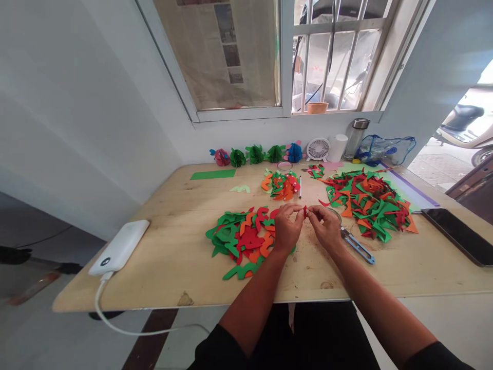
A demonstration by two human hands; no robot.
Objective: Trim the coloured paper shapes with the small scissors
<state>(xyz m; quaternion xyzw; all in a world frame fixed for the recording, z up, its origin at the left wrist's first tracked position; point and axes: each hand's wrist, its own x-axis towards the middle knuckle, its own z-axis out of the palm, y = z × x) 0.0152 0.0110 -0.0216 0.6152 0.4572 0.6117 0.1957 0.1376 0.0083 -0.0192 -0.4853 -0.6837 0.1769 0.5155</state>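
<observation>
Tabletop of pale wood below barred window, red piece in grip of left hand and right hand

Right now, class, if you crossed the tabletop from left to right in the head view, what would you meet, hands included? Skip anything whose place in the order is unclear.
White power bank → green strip → left hand → small red piece → right hand → light blue cutter → black phone.

Daylight is entering through the barred window at one o'clock, causing glare. Shadow is dimming the floor at eight o'clock. Wide-angle distortion is stretching the edges.
</observation>
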